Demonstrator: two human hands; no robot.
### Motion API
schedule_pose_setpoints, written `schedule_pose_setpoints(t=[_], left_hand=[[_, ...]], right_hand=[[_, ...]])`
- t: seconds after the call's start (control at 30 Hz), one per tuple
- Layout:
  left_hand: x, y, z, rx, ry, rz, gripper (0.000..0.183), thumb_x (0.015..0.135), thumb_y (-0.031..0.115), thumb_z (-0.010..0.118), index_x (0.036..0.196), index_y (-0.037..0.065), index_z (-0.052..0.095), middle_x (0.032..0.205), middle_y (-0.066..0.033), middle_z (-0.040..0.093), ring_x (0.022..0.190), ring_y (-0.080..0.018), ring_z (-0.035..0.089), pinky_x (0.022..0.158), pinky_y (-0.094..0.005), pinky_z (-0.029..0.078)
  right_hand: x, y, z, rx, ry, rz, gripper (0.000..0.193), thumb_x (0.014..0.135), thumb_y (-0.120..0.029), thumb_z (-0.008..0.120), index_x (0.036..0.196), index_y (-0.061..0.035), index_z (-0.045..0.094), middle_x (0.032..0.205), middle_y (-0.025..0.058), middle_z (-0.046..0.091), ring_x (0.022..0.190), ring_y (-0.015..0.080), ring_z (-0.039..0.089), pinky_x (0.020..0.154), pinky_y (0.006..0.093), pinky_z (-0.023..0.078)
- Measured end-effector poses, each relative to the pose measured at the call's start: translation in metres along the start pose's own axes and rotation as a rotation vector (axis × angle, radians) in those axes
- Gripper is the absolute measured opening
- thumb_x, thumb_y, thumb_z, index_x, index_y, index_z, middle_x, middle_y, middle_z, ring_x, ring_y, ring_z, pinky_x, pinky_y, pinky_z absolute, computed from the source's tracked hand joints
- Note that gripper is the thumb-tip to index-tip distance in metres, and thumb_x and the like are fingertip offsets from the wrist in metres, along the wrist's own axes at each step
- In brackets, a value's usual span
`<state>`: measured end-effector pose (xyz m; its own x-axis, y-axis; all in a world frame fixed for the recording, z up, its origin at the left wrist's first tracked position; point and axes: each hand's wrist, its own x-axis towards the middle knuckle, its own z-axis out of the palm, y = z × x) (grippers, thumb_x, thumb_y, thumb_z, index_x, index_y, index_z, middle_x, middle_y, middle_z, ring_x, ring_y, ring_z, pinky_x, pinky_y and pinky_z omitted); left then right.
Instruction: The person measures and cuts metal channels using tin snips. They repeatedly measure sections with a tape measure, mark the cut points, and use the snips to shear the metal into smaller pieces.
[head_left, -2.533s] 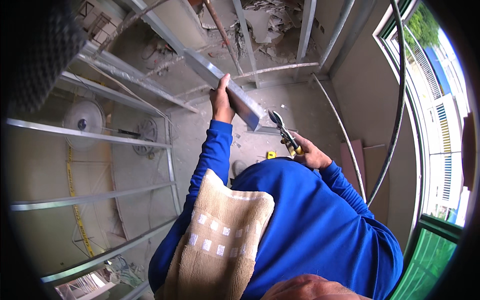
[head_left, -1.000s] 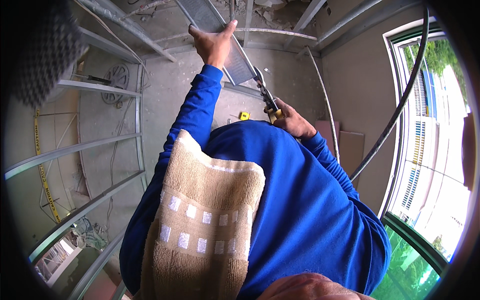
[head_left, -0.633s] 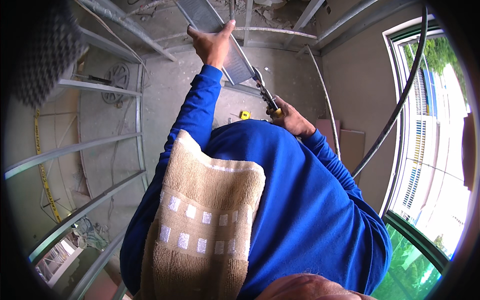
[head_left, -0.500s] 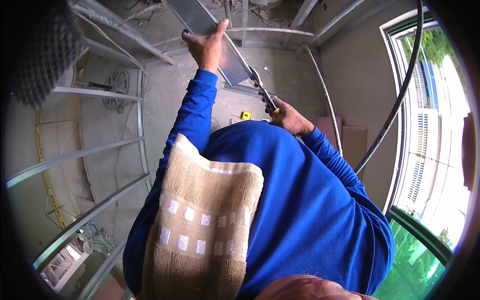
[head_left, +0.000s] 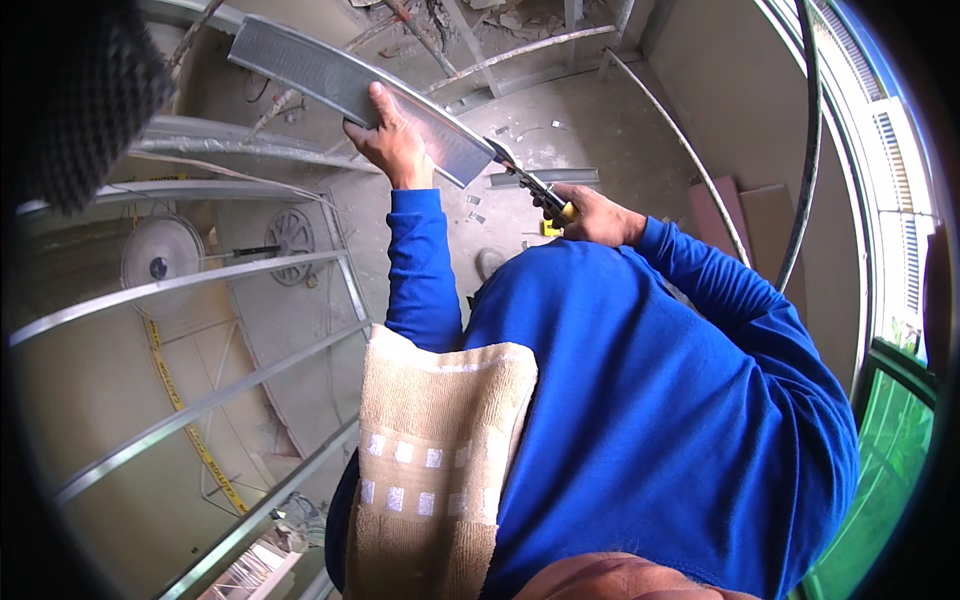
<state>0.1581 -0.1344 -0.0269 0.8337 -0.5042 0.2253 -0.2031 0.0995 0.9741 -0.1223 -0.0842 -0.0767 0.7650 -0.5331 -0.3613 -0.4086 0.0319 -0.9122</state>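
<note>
My left hand (head_left: 393,145) grips a long grey metal channel (head_left: 300,65), its thumb lying on the face. The channel slants from upper left down to its cut end near the middle. My right hand (head_left: 598,217) is closed round the yellow-and-black handle of what look like tin snips (head_left: 535,185). Their jaws meet the channel's lower right corner; how far they bite cannot be told. On the floor just past my right hand sits a yellow tape measure (head_left: 550,228), partly hidden.
Metal frame bars (head_left: 200,280) run along my left. A black cable (head_left: 808,150) and a pale conduit (head_left: 690,150) hang at the right, near a window (head_left: 905,200). A loose metal piece (head_left: 560,178) and scraps (head_left: 476,216) lie on the floor. A beige towel (head_left: 430,420) drapes over me.
The channel has swung to a flatter slant, its far end now further left. My view has turned, shifting the room. Both hands keep their holds, and the snips stay at the channel's end.
</note>
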Motion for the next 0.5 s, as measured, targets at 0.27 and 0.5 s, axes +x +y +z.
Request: schedule_pose_setpoints(t=[0.27,0.5], left_hand=[[-0.0016,0.0029,0.0004,0.097,-0.018,0.004,0.080,0.098,0.047,0.071,0.138,-0.015,0.040,0.131,-0.0315,0.058,0.116,-0.0381,0.062,0.100,-0.0450,0.051],[-0.0001,0.0023,0.0015,0.098,-0.020,-0.003,0.086,0.097,0.048,0.072,0.141,-0.017,0.036,0.133,-0.0329,0.056,0.118,-0.0387,0.062,0.102,-0.0444,0.051]], right_hand=[[0.0022,0.0054,-0.0005,0.044,0.018,-0.079,0.031,0.074,-0.007,0.067,0.103,0.0003,0.058,0.088,0.0070,0.060,0.085,0.0163,0.056,0.078,0.0355,0.048],[0.0036,0.0077,-0.0029,0.042,0.023,-0.098,0.031,0.074,-0.008,0.068,0.102,0.0002,0.058,0.088,0.0068,0.060,0.085,0.0158,0.055,0.077,0.0356,0.048]])
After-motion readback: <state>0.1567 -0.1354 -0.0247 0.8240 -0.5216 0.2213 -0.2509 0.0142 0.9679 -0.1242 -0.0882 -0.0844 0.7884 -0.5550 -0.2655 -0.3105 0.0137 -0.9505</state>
